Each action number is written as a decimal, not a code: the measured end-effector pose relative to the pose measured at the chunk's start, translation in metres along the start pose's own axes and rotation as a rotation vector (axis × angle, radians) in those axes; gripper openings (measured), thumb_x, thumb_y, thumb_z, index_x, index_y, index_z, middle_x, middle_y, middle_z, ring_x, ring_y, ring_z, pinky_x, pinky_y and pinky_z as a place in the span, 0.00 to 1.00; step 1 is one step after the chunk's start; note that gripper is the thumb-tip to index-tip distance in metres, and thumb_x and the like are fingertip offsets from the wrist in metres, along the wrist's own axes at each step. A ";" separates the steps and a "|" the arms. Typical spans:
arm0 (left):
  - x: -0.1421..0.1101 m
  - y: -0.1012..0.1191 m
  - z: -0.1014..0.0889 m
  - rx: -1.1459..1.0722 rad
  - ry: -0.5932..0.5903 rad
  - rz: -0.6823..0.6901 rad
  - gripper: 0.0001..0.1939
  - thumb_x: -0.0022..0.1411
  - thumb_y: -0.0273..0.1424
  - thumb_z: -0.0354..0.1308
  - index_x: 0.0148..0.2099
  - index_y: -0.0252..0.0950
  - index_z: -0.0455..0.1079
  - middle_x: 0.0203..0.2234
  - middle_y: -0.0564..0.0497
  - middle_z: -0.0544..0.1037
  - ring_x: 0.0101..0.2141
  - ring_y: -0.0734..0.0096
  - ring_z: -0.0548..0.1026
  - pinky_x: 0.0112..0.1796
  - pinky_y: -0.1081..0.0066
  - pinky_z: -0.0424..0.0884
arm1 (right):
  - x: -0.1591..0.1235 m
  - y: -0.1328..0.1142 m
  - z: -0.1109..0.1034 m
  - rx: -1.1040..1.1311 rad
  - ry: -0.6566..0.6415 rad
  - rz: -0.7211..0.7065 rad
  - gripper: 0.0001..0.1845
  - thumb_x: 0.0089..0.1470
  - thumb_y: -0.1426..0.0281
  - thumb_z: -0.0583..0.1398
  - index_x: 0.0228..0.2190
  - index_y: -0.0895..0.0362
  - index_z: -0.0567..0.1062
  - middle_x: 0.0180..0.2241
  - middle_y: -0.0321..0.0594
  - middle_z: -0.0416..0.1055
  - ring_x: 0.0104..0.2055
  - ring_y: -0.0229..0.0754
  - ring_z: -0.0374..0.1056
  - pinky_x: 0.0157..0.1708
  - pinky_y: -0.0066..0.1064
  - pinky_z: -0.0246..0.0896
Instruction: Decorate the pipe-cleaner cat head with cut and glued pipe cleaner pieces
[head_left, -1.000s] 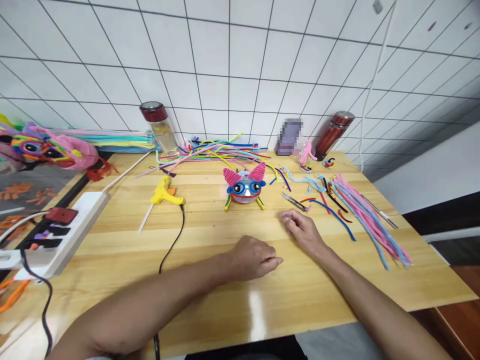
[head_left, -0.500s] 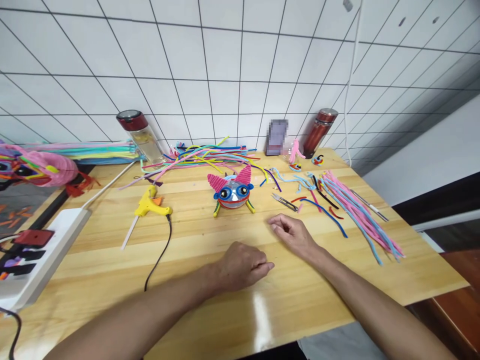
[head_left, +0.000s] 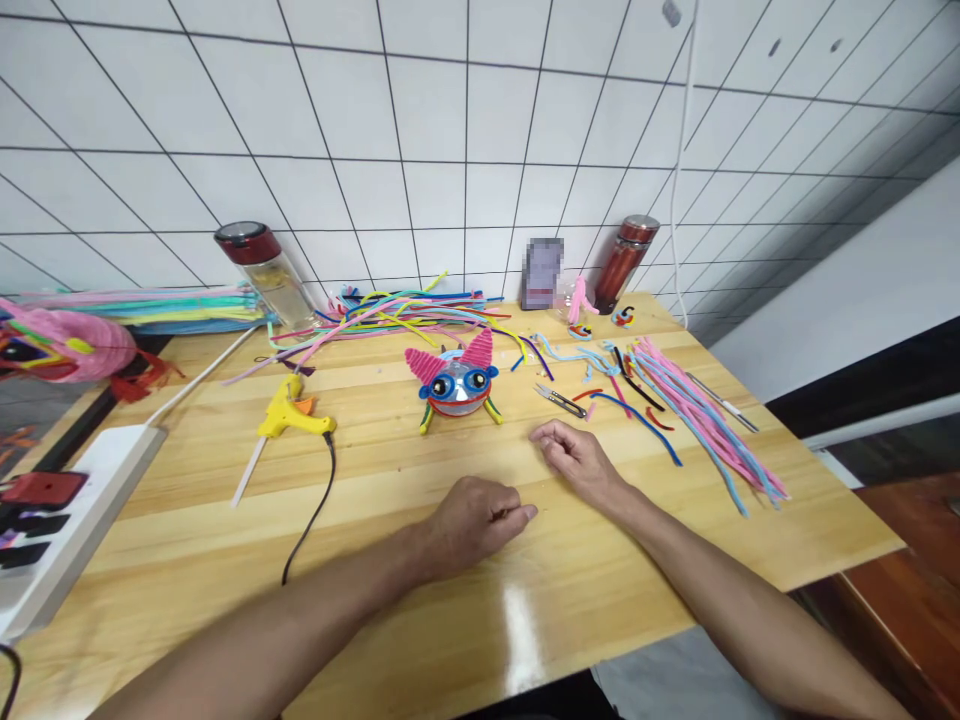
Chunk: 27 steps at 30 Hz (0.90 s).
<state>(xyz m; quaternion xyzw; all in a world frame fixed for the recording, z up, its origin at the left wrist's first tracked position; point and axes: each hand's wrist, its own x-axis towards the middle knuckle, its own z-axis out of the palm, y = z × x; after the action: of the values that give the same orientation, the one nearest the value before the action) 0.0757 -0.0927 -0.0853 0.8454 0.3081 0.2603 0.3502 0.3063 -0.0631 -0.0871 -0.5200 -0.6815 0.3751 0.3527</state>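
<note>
My left hand (head_left: 480, 523) rests on the wooden table with its fingers curled into a loose fist, nothing visible in it. To its right and farther back lies my right hand (head_left: 576, 458), its fingers also curled in and apparently holding nothing. Beyond both hands stands a small animal figure (head_left: 459, 392) made of a clear body and pipe cleaners, with pink ears, blue-ringed eyes and yellow-green legs. Thread snips (head_left: 560, 400) lie just past my right fingertips. A yellow hot glue gun (head_left: 289, 408) with a glue stick sits to the left, apart from my left hand.
Loose pipe cleaners (head_left: 405, 318) lie along the wall, and a pink-and-blue bundle (head_left: 705, 420) is at right. A glass bottle (head_left: 270, 275), a phone (head_left: 542, 273) and a red flask (head_left: 627, 262) stand at the back. A power strip (head_left: 97, 510) and a pink figure (head_left: 82, 345) are at left.
The camera view has turned to the right, so the table's contents appear shifted left. Both hands keep their places on the table, and no object has been picked up or moved.
</note>
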 end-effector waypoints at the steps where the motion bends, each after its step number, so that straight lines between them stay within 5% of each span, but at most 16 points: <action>1: 0.001 0.000 -0.001 -0.021 0.007 -0.021 0.25 0.72 0.35 0.54 0.22 0.36 0.55 0.16 0.58 0.61 0.19 0.80 0.58 0.25 0.73 0.51 | 0.001 0.000 -0.001 0.007 0.020 0.006 0.11 0.61 0.63 0.58 0.38 0.54 0.78 0.20 0.28 0.58 0.22 0.36 0.54 0.23 0.28 0.50; 8: 0.001 -0.005 0.003 0.043 0.016 0.056 0.24 0.73 0.35 0.54 0.22 0.36 0.60 0.17 0.56 0.65 0.20 0.77 0.61 0.27 0.71 0.52 | 0.010 -0.016 -0.036 0.111 0.349 0.030 0.14 0.56 0.58 0.64 0.39 0.54 0.78 0.26 0.32 0.70 0.26 0.38 0.64 0.28 0.30 0.61; 13: -0.001 -0.007 0.005 0.081 0.024 0.096 0.23 0.73 0.34 0.53 0.23 0.36 0.62 0.17 0.55 0.68 0.21 0.77 0.63 0.28 0.71 0.53 | 0.031 -0.029 -0.073 0.098 0.467 -0.024 0.13 0.54 0.59 0.66 0.39 0.54 0.79 0.34 0.38 0.78 0.30 0.38 0.71 0.30 0.31 0.67; 18: -0.002 -0.005 0.003 0.096 0.000 0.106 0.23 0.73 0.33 0.53 0.23 0.36 0.62 0.17 0.55 0.67 0.21 0.77 0.63 0.27 0.70 0.53 | 0.048 -0.020 -0.106 0.027 0.590 -0.032 0.18 0.54 0.54 0.66 0.38 0.55 0.79 0.28 0.36 0.77 0.25 0.36 0.68 0.28 0.30 0.66; 23: -0.001 -0.006 0.005 0.101 0.001 0.097 0.22 0.73 0.32 0.52 0.24 0.36 0.62 0.17 0.56 0.68 0.21 0.77 0.64 0.28 0.70 0.54 | 0.026 -0.002 -0.170 -0.056 0.873 -0.058 0.15 0.54 0.57 0.66 0.35 0.55 0.80 0.23 0.33 0.71 0.23 0.36 0.65 0.26 0.30 0.64; 27: -0.001 -0.006 0.006 0.118 -0.003 0.103 0.22 0.73 0.32 0.52 0.23 0.36 0.61 0.17 0.56 0.67 0.21 0.77 0.64 0.27 0.70 0.54 | -0.006 0.026 -0.216 -0.145 1.004 0.085 0.12 0.53 0.60 0.65 0.32 0.56 0.80 0.19 0.30 0.67 0.21 0.35 0.59 0.23 0.29 0.58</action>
<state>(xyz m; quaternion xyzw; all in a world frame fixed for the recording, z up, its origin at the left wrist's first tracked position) 0.0768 -0.0922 -0.0940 0.8796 0.2784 0.2581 0.2866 0.5071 -0.0337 -0.0087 -0.6865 -0.4307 0.0446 0.5841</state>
